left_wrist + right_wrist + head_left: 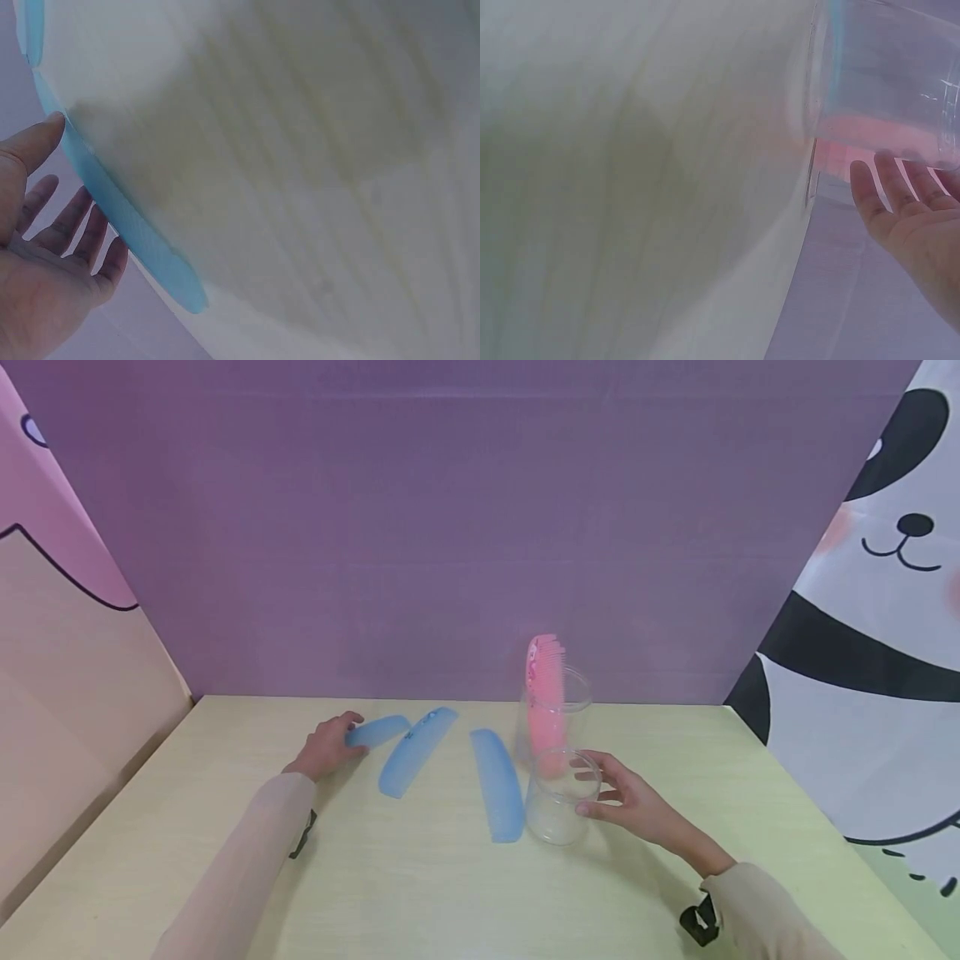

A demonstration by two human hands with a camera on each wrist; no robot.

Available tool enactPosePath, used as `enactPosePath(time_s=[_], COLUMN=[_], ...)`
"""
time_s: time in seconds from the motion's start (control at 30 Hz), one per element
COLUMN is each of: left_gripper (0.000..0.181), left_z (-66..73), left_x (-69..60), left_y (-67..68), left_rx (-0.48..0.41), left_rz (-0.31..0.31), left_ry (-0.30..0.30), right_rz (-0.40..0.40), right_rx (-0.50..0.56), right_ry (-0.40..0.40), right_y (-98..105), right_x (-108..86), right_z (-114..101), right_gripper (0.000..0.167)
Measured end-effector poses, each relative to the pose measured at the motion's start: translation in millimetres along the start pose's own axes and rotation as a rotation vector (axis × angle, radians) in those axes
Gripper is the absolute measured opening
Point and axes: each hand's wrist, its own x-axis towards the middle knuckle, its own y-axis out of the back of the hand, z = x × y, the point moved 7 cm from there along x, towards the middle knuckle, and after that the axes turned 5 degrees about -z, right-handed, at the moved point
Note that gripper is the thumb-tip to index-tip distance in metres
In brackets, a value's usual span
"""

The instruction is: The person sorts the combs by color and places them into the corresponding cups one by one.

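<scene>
At the left, my left hand (327, 747) is at the near end of a blue comb (377, 732), thumb and fingers spread along it. In the left wrist view the thumb tip meets this comb (127, 217) and the fingertips reach its edge. My right hand (633, 802) is beside a clear plastic cup (555, 822), its thumb and fingers spread about the cup's right side. Whether they press on it I cannot tell. In the right wrist view the fingers lie fairly straight by the cup (900, 75).
Behind the near cup, a pink comb (545, 685) stands upright in another clear cup (577, 693). Two more blue combs, one slanted (417, 752) and one nearer the cups (498, 789), lie on the pale table (420, 893). A purple backdrop (450, 527) rises behind.
</scene>
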Motion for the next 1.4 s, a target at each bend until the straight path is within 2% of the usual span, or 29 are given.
enactPosePath(time_s=[0.33, 0.63, 0.77, 1.1, 1.4], left_gripper=[0.052, 0.057, 0.060, 0.054, 0.043], left_z=[0.4, 3.4, 3.3, 6.0, 15.2], left_x=[-2.7, -2.4, -0.4, 6.2, 6.3], left_y=[1.4, 4.3, 5.6, 8.6, 13.6], left_rx=[-0.009, -0.021, -0.020, 0.004, 0.036], left_rz=[0.003, 0.055, 0.072, 0.040, 0.035], left_ry=[0.048, -0.022, -0.027, -0.022, -0.053], right_rz=[-0.008, -0.006, -0.005, -0.005, 0.000], right_rx=[0.038, 0.038, 0.033, 0.049, 0.030], right_ry=[-0.022, -0.025, -0.026, -0.015, -0.005], right_y=[-1.2, -1.0, -0.8, -0.4, -0.2], right_x=[0.6, 0.2, 0.0, -0.8, -0.5], right_z=[-0.7, -1.2, -0.9, -1.6, -1.3], right_gripper=[0.065, 0.065, 0.065, 0.065, 0.064])
